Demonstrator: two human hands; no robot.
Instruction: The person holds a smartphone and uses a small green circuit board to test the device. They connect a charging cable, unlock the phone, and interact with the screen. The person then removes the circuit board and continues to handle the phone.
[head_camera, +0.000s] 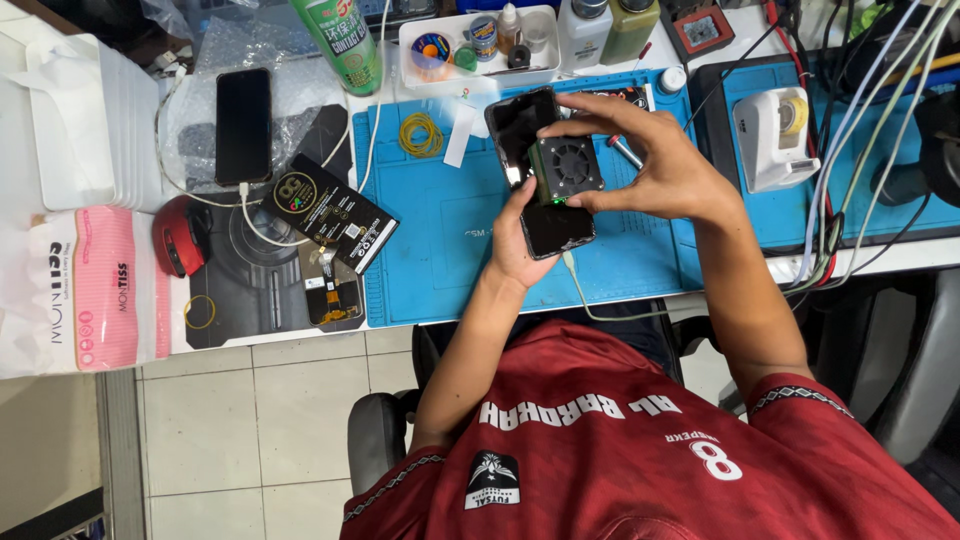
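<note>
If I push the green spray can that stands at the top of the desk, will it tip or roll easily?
Probably yes. The green spray can is tall and narrow on a small base, so a push high up may tip it. Once down, its round body could roll toward the white tray beside it. Its smooth printed surface looks somewhat slippery. How full, and so how heavy, cannot be seen.

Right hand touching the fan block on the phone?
Touching. Head view: right hand fingers wrap the fan block edges, no gap, pressing it on the phone.
</note>
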